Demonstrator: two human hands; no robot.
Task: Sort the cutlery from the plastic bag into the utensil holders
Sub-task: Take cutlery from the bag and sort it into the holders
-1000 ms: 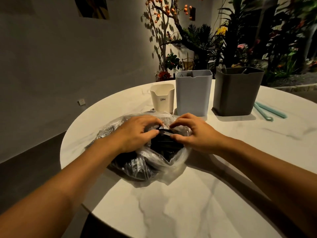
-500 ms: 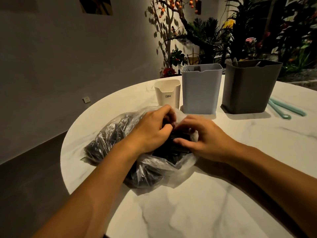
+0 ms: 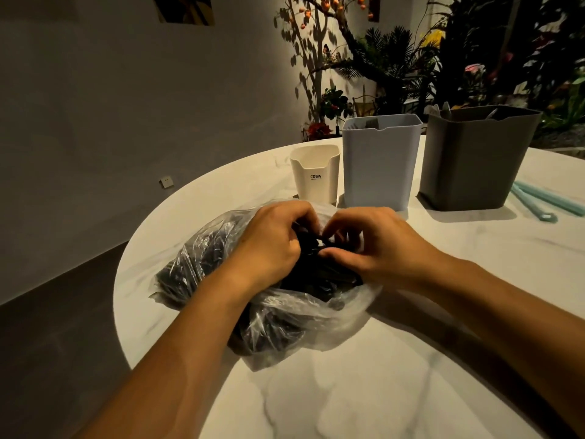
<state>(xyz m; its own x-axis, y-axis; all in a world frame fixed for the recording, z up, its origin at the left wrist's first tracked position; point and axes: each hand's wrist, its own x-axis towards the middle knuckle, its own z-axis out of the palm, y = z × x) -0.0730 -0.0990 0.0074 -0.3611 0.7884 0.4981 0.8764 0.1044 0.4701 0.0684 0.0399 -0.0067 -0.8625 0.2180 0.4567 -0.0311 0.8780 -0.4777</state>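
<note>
A clear plastic bag [image 3: 285, 321] full of black cutlery [image 3: 319, 277] lies on the round marble table [image 3: 364, 391]. My left hand [image 3: 272, 245] and my right hand [image 3: 376, 245] are both at the bag's open mouth, fingers curled and pinching among the black pieces; which piece each holds is hidden by the fingers. Behind the bag stand three holders in a row: a small cream one [image 3: 315, 174], a taller pale blue one [image 3: 380, 163] and a large dark grey one [image 3: 474, 156] with some utensils showing at its rim.
Two teal sticks [image 3: 538, 201] lie on the table right of the grey holder. The table's curved edge runs close by on the left of the bag. Potted plants [image 3: 395, 64] and a wall stand behind the table.
My view has shifted, so the bag and holders sit further right in frame. Both hands have bunched closer together at the bag's mouth, fingers working into the cutlery.
</note>
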